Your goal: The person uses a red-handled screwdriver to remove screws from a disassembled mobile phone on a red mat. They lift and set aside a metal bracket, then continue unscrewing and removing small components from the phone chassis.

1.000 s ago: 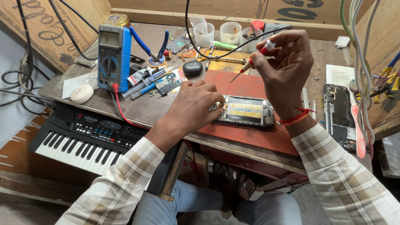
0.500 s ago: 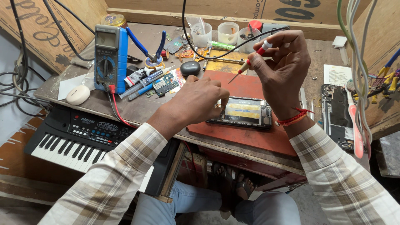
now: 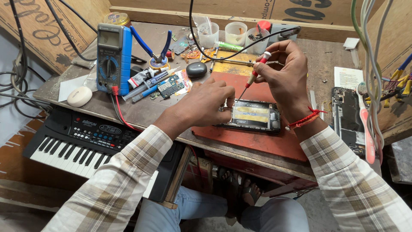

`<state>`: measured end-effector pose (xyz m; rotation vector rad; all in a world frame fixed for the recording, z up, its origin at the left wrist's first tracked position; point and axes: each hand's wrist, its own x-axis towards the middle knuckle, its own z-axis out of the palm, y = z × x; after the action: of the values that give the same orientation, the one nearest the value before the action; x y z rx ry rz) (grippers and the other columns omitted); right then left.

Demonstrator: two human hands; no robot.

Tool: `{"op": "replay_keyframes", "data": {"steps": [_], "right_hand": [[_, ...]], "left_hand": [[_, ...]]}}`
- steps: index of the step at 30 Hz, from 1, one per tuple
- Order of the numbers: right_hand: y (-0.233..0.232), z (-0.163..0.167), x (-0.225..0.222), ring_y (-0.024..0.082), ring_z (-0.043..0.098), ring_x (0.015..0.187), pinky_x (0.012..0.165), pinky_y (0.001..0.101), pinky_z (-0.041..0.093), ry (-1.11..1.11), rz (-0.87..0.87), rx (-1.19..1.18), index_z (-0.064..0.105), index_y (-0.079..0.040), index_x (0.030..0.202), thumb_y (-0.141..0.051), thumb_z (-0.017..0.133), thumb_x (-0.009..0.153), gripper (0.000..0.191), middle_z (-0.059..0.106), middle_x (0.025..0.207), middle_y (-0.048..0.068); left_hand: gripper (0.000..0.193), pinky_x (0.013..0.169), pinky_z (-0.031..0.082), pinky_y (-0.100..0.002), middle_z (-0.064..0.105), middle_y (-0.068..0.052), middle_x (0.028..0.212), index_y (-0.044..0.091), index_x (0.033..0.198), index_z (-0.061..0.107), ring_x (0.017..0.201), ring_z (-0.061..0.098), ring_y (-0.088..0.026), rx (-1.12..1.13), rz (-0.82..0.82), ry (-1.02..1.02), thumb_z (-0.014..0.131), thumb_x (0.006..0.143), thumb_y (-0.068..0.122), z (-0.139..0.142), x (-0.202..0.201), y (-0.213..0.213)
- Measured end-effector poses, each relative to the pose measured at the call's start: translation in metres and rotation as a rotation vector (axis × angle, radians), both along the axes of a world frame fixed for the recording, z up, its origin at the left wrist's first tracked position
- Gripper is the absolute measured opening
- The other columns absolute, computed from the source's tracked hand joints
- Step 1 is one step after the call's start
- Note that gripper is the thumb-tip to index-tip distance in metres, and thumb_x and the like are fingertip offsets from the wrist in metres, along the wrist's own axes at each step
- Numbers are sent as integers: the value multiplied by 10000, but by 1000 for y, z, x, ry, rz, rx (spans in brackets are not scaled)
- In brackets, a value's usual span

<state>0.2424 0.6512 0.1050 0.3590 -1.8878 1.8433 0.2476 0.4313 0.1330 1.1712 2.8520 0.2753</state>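
An opened phone (image 3: 254,116) with its back off lies on a red mat (image 3: 257,137) at the bench's front edge. My left hand (image 3: 206,103) presses on the phone's left end and steadies it. My right hand (image 3: 285,73) grips a small red-handled screwdriver (image 3: 253,78), tilted, its tip down at the phone's upper left corner. A red thread band circles my right wrist.
A blue multimeter (image 3: 110,58) with a red lead stands at the left, blue pliers (image 3: 154,49) and a small circuit board (image 3: 170,86) beside it. Plastic cups (image 3: 236,33) sit at the back. Another opened phone (image 3: 347,116) lies right. A keyboard (image 3: 81,141) sits below the bench.
My right hand has tipped the screwdriver down so its tip meets the phone's corner. My left hand stays on the phone. The view has shifted slightly.
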Motion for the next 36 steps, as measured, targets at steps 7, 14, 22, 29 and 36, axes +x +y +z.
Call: {"op": "replay_keyframes", "data": {"steps": [7, 14, 22, 29, 36], "right_hand": [[-1, 0, -4, 146, 744, 854, 666, 231, 660, -1, -1, 22, 540, 8, 1124, 41, 734, 923, 281, 693, 1007, 120], [-1, 0, -8, 143, 736, 879, 692, 236, 674, 22, -8, 23, 542, 10, 1129, 44, 734, 929, 279, 693, 1019, 124], [-4, 2, -9, 156, 744, 868, 683, 236, 667, 5, -4, 16, 530, 4, 1140, 40, 724, 935, 284, 688, 1020, 123], [-8, 4, -10, 146, 749, 873, 689, 237, 671, -12, 4, 3, 526, 3, 1143, 44, 720, 938, 285, 683, 1019, 114], [-7, 5, -10, 152, 740, 859, 694, 240, 672, -18, 2, 9, 529, 5, 1152, 43, 716, 946, 281, 683, 1021, 118]], "left_hand": [[159, 844, 527, -420, 693, -60, 949, 99, 945, 656, 964, 669, -253, 245, -74, -94, 720, 837, 197, -8, -17, -16], [170, 858, 557, -310, 701, -22, 901, 57, 991, 661, 888, 685, -113, 548, -21, -371, 731, 935, 202, -30, -29, -40], [171, 796, 534, -270, 694, 7, 872, 51, 979, 669, 852, 644, -61, 682, 23, -410, 731, 927, 202, -37, -30, -45], [140, 790, 525, -289, 711, 1, 833, 85, 987, 683, 803, 642, -83, 555, 88, -404, 710, 932, 211, -26, -32, -43], [163, 864, 580, -313, 758, -20, 933, 75, 1043, 728, 903, 726, -114, 619, 65, -274, 688, 898, 138, -29, -29, -39]]}}
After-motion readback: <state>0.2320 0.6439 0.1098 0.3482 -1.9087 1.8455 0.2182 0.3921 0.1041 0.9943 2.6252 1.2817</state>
